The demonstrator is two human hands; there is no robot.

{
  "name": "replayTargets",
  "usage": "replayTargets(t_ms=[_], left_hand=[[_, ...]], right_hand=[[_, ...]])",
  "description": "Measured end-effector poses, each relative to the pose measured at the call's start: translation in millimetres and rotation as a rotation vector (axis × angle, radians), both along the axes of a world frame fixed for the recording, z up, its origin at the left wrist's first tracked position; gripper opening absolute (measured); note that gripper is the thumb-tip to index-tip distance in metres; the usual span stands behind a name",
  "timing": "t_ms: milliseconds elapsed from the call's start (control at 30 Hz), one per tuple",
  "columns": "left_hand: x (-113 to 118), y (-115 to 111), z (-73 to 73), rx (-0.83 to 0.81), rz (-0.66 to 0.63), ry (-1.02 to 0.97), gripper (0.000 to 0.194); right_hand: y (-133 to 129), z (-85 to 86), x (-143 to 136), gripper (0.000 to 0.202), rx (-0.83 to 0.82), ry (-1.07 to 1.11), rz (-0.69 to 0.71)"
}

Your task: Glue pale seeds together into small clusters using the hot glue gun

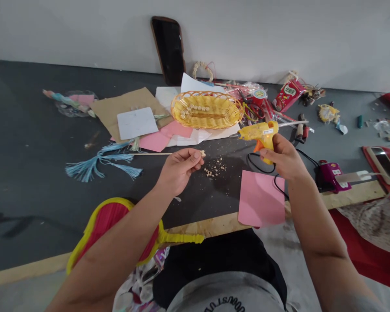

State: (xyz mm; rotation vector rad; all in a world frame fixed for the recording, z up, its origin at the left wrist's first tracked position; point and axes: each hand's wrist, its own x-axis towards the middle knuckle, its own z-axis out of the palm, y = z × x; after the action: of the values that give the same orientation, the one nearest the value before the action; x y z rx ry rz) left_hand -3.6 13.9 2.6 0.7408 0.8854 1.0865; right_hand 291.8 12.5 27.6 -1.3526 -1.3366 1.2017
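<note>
My left hand [181,168] is closed in a pinch on a small pale piece [203,153], above the dark table. A thin stick [152,154] runs from behind that hand toward blue tassels [99,162]. In my right hand [282,157] is a yellow glue gun [259,132], its nozzle pointing left and a clear glue stick out of its back. Small beige bits [215,169] lie scattered between my hands. Beyond them a yellow woven basket [208,112] holds a few small pale pieces. Near the table edge lies a pink sheet [261,199].
A phone [168,50] leans on the wall. Papers [137,123] lie left of the basket, a red carton [288,94] to its right. A purple plug block [336,177] stands far right. A red and yellow paddle shape [112,216] lies under my left forearm.
</note>
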Motion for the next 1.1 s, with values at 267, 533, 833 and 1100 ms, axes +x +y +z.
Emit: replayTargets(t_ms=[267, 533, 833, 1100], left_hand=[[0, -1, -0.5, 0.000, 0.005, 0.011, 0.024], [-1, -2, -3.9, 0.002, -0.008, 0.019, 0.022], [-1, -1, -1.5, -0.004, 0.014, 0.013, 0.023], [1, -2, 0.5, -0.024, 0.029, 0.031, 0.028]], right_hand=[[-5, -27.9, -39, 0.032, -0.003, 0.372, 0.163], [-13, -31.1, -36, 0.029, -0.048, 0.297, 0.363], [-20, -24.7, -40, 0.029, -0.087, 0.201, 0.324], [-21, -22.8, -42, 0.031, -0.037, 0.230, 0.404]])
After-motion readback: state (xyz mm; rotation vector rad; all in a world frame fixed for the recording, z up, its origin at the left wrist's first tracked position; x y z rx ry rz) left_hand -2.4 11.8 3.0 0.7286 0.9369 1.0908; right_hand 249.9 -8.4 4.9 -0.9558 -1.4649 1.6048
